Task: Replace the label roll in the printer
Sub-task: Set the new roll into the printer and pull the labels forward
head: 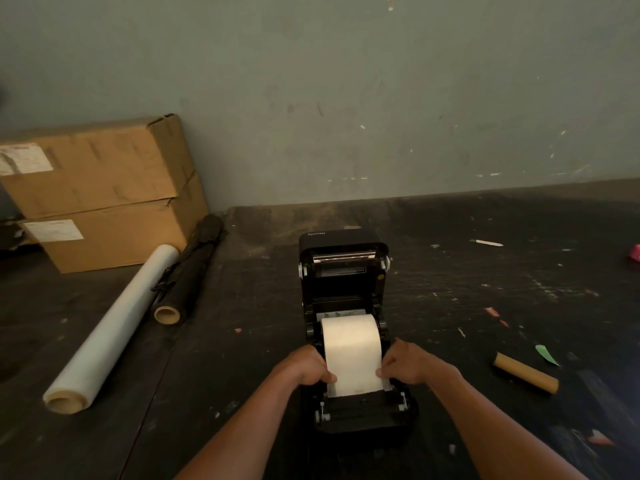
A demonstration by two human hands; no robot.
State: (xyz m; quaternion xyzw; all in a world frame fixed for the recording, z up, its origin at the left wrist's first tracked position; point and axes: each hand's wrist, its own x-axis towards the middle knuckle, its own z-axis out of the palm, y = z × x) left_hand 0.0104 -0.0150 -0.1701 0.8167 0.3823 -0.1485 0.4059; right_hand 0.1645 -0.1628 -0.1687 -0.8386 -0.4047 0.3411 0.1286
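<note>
A black label printer (343,247) stands on the dark table with its lid tilted up and back. Inside its bay sits a white label roll (351,344), with the free end of the paper drawn down toward the front slot. My left hand (306,367) pinches the paper's left edge. On the other side, my right hand (405,363) pinches the right edge. Both thumbs rest on the paper's face. An empty brown cardboard core (524,372) lies on the table to the right.
Two stacked cardboard boxes (100,192) stand at the back left. Beside them lie a long clear film roll (110,327) and a black roll (188,271). Paper scraps litter the table on the right. A wall rises close behind the printer.
</note>
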